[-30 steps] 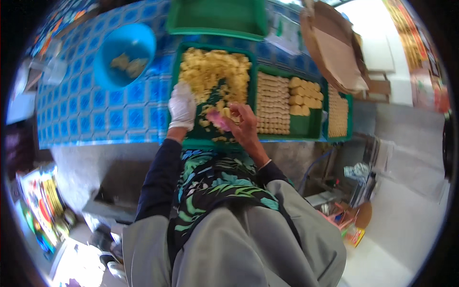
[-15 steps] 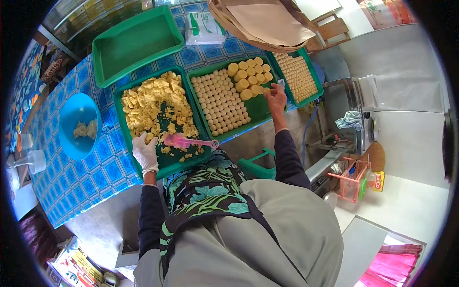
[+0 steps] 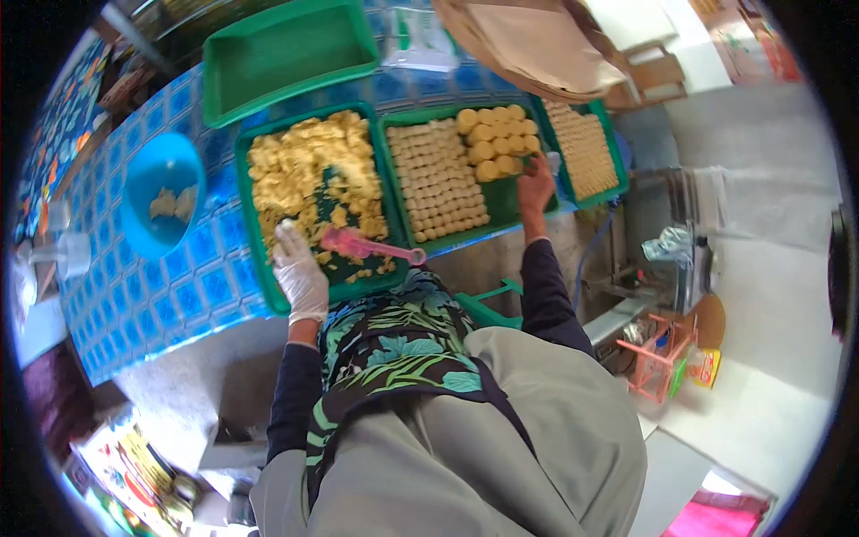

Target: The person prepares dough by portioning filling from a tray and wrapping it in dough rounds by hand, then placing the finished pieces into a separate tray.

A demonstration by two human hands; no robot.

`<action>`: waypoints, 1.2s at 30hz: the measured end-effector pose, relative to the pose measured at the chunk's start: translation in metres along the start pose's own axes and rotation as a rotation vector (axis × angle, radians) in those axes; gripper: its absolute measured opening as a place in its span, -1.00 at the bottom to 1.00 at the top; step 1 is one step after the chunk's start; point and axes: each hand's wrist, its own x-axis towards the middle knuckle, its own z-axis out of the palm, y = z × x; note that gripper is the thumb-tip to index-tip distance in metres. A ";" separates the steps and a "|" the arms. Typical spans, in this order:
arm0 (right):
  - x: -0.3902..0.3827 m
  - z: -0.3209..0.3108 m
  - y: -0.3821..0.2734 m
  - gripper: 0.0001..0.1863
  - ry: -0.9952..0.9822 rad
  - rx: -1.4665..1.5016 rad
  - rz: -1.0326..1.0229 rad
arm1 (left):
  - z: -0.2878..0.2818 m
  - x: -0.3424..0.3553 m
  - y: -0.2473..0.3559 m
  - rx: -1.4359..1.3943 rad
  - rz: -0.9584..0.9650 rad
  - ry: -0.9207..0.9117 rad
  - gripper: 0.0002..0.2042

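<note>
My left hand (image 3: 300,279), in a clear glove, rests over the near left corner of a green tray (image 3: 243,192) of crumbly yellow dough (image 3: 309,152), fingers stretched out and thumb apart. Beside it a pink scoop (image 3: 369,246) lies on the dough, its handle pointing right. My bare right hand (image 3: 535,191) is at the middle tray (image 3: 510,208), fingertips pinched at the nearest row of yellow dough discs (image 3: 501,143); what they hold is blurred. Left of these discs, the same tray bears many pale dough balls (image 3: 438,179) in close rows.
A green tray (image 3: 286,63) lies at the back, beside a white plastic packet (image 3: 419,40). A blue bowl (image 3: 161,237) with pale lumps stands left. Another tray of small dough pieces (image 3: 582,148) is at right, below a paper-lined round basket (image 3: 537,45). A green stool (image 3: 490,309) stands below the table.
The view has shifted, so the trays sit further right and higher. My left hand's fingers have straightened over the dough. My right hand stays by the discs.
</note>
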 end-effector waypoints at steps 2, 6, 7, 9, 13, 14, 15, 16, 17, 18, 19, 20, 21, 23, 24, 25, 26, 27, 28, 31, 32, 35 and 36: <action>-0.001 -0.013 -0.033 -0.56 0.061 -0.061 -0.136 | 0.001 0.005 -0.004 -0.214 -0.068 -0.073 -0.25; -0.042 -0.006 -0.172 -0.59 -0.066 0.152 -0.327 | 0.005 0.007 -0.009 0.004 -0.016 -0.055 -0.28; -0.061 0.000 -0.198 -0.64 -0.209 0.140 -0.502 | 0.003 0.010 -0.010 0.004 0.029 0.064 -0.39; -0.105 0.023 -0.236 -0.63 -0.526 0.160 -0.750 | 0.007 0.013 -0.026 -0.338 -0.084 0.169 -0.49; -0.161 0.035 -0.266 -0.71 -0.807 -0.049 -0.792 | 0.005 0.015 -0.019 -0.984 -0.604 0.360 -0.81; -0.168 0.039 -0.263 -0.68 -0.716 -0.096 -0.782 | 0.005 0.018 -0.019 -1.175 -0.788 0.262 -0.83; -0.164 0.049 -0.254 -0.53 -0.907 -0.054 -0.756 | 0.010 0.021 -0.018 -1.204 -0.791 0.308 -0.85; -0.164 0.053 -0.246 -0.53 -0.919 -0.052 -0.770 | 0.014 0.022 -0.022 -1.145 -0.758 0.242 -0.79; -0.162 0.054 -0.244 -0.50 -1.006 0.106 -0.583 | 0.019 0.025 -0.022 -1.104 -0.776 0.256 -0.85; -0.159 0.055 -0.244 -0.47 -1.083 0.260 -0.388 | 0.022 0.027 -0.022 -1.064 -0.793 0.269 -0.90; -0.161 0.064 -0.238 -0.51 -0.874 0.288 -0.621 | 0.025 0.025 -0.023 -1.069 -0.810 0.275 -0.90; -0.160 0.068 -0.241 -0.51 -0.880 0.281 -0.624 | 0.024 0.026 -0.023 -0.952 -0.730 0.313 -0.89; -0.159 0.073 -0.245 -0.51 -0.828 0.295 -0.607 | 0.023 0.026 -0.023 -0.834 -0.650 0.349 -0.88; -0.162 0.088 -0.256 -0.50 -0.780 0.302 -0.590 | 0.017 0.028 -0.020 -0.849 -0.694 0.311 -0.88; -0.163 0.098 -0.266 -0.51 -0.873 0.198 -0.523 | 0.015 0.030 -0.020 -0.858 -0.731 0.283 -0.88; -0.163 0.106 -0.274 -0.52 -0.963 0.091 -0.453 | 0.013 0.031 -0.019 -0.863 -0.734 0.287 -0.88; -0.165 0.113 -0.276 -0.52 -0.966 0.092 -0.457 | 0.014 0.030 -0.020 -0.943 -0.747 0.264 -0.83; -0.168 0.119 -0.277 -0.51 -0.933 0.093 -0.560 | 0.016 0.028 -0.020 -1.023 -0.758 0.239 -0.77; -0.171 0.123 -0.276 -0.50 -0.897 0.093 -0.662 | 0.018 0.027 -0.019 -1.104 -0.767 0.214 -0.70; -0.178 0.119 -0.307 -0.60 -0.973 0.110 -0.580 | 0.016 0.019 -0.019 -1.291 -0.790 0.144 -0.61; -0.179 0.121 -0.313 -0.63 -0.970 0.155 -0.587 | 0.006 0.021 -0.020 -1.334 -0.772 0.171 -0.60; -0.184 0.114 -0.314 -0.64 -0.916 0.219 -0.599 | -0.002 0.023 -0.019 -1.389 -0.866 0.159 -0.58; -0.187 0.113 -0.311 -0.63 -0.856 0.190 -0.659 | -0.002 0.021 -0.020 -1.467 -0.919 0.167 -0.57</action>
